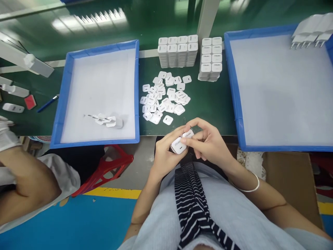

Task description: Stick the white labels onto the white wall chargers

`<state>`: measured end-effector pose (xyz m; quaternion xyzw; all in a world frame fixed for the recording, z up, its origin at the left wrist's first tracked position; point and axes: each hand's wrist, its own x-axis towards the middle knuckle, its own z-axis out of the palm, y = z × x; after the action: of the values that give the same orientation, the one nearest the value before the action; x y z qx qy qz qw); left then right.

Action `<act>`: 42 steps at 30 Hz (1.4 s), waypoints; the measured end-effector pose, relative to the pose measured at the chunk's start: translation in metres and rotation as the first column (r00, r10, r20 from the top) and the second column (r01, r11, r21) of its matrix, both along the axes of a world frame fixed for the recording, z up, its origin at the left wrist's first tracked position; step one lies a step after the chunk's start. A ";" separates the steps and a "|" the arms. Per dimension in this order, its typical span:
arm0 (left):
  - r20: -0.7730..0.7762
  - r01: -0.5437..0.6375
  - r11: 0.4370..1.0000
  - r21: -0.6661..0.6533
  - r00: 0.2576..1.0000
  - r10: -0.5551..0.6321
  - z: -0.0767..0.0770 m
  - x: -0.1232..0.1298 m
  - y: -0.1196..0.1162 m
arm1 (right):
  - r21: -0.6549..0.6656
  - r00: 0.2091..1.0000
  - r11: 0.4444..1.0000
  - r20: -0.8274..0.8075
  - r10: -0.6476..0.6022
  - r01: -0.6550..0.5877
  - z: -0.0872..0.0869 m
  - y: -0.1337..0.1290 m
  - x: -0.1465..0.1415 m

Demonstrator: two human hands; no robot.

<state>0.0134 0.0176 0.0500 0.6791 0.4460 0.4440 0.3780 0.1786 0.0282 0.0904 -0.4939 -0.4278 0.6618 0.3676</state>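
Close to my body, just off the table's front edge, my left hand (166, 147) is wrapped round a white charger (179, 146) whose end face shows a dark port slot. My right hand (208, 140) pinches a small white end plate (187, 134) with grey lettering, its thumb lying at the gap between plate and charger. Whether the plate touches the charger is hidden by the fingers. Beyond my hands lies a loose heap of similar white plates (170, 95) on the green table (208, 111).
Stacked white plates (178, 52) stand at the back, with another stack (211, 59) beside them. A blue-rimmed tray (137, 90) on the left holds a white plug charger (116, 121). The right tray (235, 90) holds several chargers (313, 29). A co-worker's arm (31, 177) is at left.
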 end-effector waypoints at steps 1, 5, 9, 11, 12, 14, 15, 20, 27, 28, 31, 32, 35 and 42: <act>0.011 -0.003 1.000 -0.009 1.000 0.003 0.000 0.001 -0.001 | -0.010 1.000 1.000 0.000 0.006 -0.006 0.000 0.000 0.001; 0.023 -0.005 0.999 -0.038 1.000 0.006 0.002 0.002 -0.002 | -0.016 0.999 1.000 0.040 0.009 -0.008 -0.003 0.000 -0.001; -0.002 -0.011 0.997 -0.072 1.000 0.011 0.003 0.001 -0.003 | 0.029 0.995 0.999 0.102 0.015 -0.018 -0.007 0.001 -0.003; -0.002 0.003 0.997 -0.072 1.000 -0.003 0.001 0.000 -0.004 | -0.016 0.990 0.995 0.100 0.099 -0.098 -0.008 0.002 -0.002; -0.004 0.008 0.998 -0.068 1.000 -0.008 0.001 -0.001 -0.004 | -0.027 0.986 0.992 0.108 0.129 -0.127 -0.007 0.002 -0.001; -0.017 0.012 0.998 -0.069 1.000 -0.014 -0.001 -0.003 -0.004 | -0.008 0.975 0.989 0.166 0.145 -0.146 -0.007 0.001 -0.001; -0.025 0.011 0.997 -0.076 1.000 -0.013 -0.001 -0.004 -0.004 | 0.015 0.970 0.990 0.202 0.134 -0.140 -0.006 0.001 -0.001; 0.015 0.012 0.988 -0.152 1.000 -0.010 -0.002 -0.004 -0.004 | 0.019 0.969 0.985 0.184 0.166 -0.172 -0.007 -0.003 0.000; 0.081 -0.012 0.977 -0.214 0.996 0.030 -0.007 -0.001 -0.003 | 0.088 0.953 0.980 0.263 0.153 -0.181 -0.006 -0.006 0.004; 0.078 -0.018 0.976 -0.218 0.996 0.036 -0.008 -0.001 -0.003 | 0.088 0.944 0.979 0.292 0.151 -0.184 -0.006 -0.006 0.004; 0.060 -0.034 0.974 -0.226 0.997 0.048 -0.011 -0.001 -0.003 | 0.107 0.898 0.977 0.424 0.122 -0.183 -0.003 -0.006 0.001; 0.059 -0.036 0.972 -0.230 0.997 0.051 -0.011 -0.001 -0.003 | 0.111 0.886 0.976 0.448 0.118 -0.186 -0.003 -0.006 0.000; 0.062 -0.041 0.971 -0.235 0.996 0.057 -0.012 0.000 -0.002 | 0.126 0.901 0.977 0.420 0.106 -0.173 -0.003 -0.005 0.000; 0.022 -0.074 0.981 -0.179 0.997 0.079 0.003 -0.010 0.009 | 0.071 0.983 0.997 -0.175 0.049 -0.038 -0.014 -0.002 0.014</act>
<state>0.0034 0.0261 0.0528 0.6184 0.5041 0.4262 0.4263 0.1924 0.0264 0.0760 -0.4113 -0.4263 0.6960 0.4058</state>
